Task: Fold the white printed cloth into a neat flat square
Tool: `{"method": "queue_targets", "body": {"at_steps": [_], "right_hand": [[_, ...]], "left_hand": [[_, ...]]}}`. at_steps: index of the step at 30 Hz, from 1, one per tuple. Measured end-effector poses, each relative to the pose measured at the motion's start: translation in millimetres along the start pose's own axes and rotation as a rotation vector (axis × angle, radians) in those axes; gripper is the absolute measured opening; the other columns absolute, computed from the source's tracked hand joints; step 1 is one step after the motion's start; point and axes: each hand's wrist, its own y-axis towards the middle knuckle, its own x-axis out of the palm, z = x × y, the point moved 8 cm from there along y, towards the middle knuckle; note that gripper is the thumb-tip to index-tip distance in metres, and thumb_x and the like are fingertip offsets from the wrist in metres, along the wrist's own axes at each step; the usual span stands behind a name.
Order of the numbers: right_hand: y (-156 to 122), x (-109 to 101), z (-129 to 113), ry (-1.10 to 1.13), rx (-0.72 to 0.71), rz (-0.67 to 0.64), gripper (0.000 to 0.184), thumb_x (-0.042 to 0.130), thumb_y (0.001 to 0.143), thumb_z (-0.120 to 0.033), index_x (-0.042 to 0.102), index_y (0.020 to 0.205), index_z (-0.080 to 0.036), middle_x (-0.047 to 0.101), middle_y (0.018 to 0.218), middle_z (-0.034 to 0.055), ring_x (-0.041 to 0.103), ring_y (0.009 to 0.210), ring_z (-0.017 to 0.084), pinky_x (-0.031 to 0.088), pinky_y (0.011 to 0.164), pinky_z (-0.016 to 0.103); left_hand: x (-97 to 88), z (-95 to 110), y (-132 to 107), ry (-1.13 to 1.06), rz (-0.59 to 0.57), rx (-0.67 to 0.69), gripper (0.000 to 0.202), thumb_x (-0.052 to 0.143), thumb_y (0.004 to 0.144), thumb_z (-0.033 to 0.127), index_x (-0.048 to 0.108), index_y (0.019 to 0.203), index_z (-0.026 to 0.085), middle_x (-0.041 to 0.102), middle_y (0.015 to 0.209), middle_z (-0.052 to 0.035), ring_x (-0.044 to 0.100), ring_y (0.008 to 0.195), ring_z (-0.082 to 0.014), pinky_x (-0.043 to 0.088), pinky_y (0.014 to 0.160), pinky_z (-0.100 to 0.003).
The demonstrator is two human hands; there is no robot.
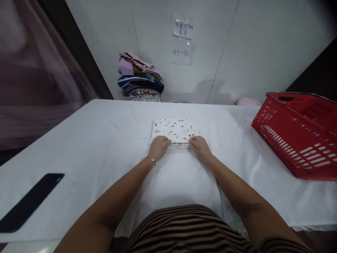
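A folded white cloth with small dark prints (175,130) lies in the middle of the white-covered table (105,140). My left hand (158,147) grips its near left corner, fingers curled over the edge. My right hand (200,146) grips the near right corner the same way. A thin bracelet sits on my left wrist. Both forearms reach forward from my striped top.
A red plastic basket (300,140) stands at the right of the table. A stack of folded clothes (139,79) rests against the back wall. A dark flat phone-like object (28,202) lies near the left front edge. Paper notes are stuck on the wall.
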Motion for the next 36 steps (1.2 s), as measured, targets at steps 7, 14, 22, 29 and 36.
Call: {"method": "queue_targets", "body": {"at_steps": [7, 14, 22, 29, 36], "right_hand": [[-8.0, 8.0, -2.2, -0.066, -0.059, -0.01, 0.021, 0.047, 0.089, -0.019, 0.067, 0.097, -0.019, 0.063, 0.096, 0.0089, 0.052, 0.091, 0.021, 0.039, 0.079, 0.035], [-10.6, 10.4, -2.4, -0.058, -0.098, -0.013, 0.021, 0.049, 0.089, -0.025, 0.065, 0.101, -0.02, 0.062, 0.098, 0.009, 0.051, 0.092, 0.022, 0.04, 0.079, 0.036], [-8.5, 10.5, -5.5, -0.064, -0.108, -0.013, 0.021, 0.049, 0.088, -0.025, 0.069, 0.092, -0.02, 0.063, 0.089, 0.008, 0.052, 0.085, 0.021, 0.041, 0.073, 0.035], [-3.4, 8.3, -12.0, -0.032, -0.069, -0.065, 0.023, 0.048, 0.088, -0.027, 0.069, 0.096, -0.024, 0.063, 0.094, 0.0082, 0.053, 0.089, 0.023, 0.043, 0.077, 0.039], [22.6, 40.0, -42.2, -0.031, -0.179, -0.144, 0.026, 0.047, 0.089, -0.028, 0.065, 0.104, -0.018, 0.063, 0.098, 0.0096, 0.053, 0.09, 0.023, 0.042, 0.079, 0.036]], "left_hand": [[7.9, 3.3, -9.0, 0.068, -0.067, 0.091, 0.026, 0.042, 0.091, 0.027, 0.066, 0.096, 0.021, 0.064, 0.092, -0.0057, 0.053, 0.088, -0.0185, 0.038, 0.078, -0.035], [5.3, 0.2, -8.9, 0.026, -0.083, 0.128, 0.022, 0.046, 0.088, 0.029, 0.064, 0.097, 0.019, 0.062, 0.093, -0.0065, 0.052, 0.087, -0.0185, 0.04, 0.08, -0.035], [3.2, 4.9, -11.3, 0.06, -0.076, 0.092, 0.02, 0.044, 0.089, 0.021, 0.064, 0.089, 0.019, 0.062, 0.089, -0.0056, 0.052, 0.083, -0.0165, 0.039, 0.076, -0.032], [-5.7, -7.7, -25.3, 0.04, -0.084, 0.026, 0.019, 0.044, 0.089, 0.023, 0.062, 0.092, 0.02, 0.061, 0.093, -0.0058, 0.052, 0.089, -0.0178, 0.039, 0.081, -0.034], [-19.9, -21.9, -37.0, 0.025, 0.018, -0.034, 0.017, 0.047, 0.087, 0.026, 0.062, 0.094, 0.02, 0.061, 0.093, -0.0063, 0.052, 0.092, -0.0194, 0.04, 0.082, -0.037]]}}
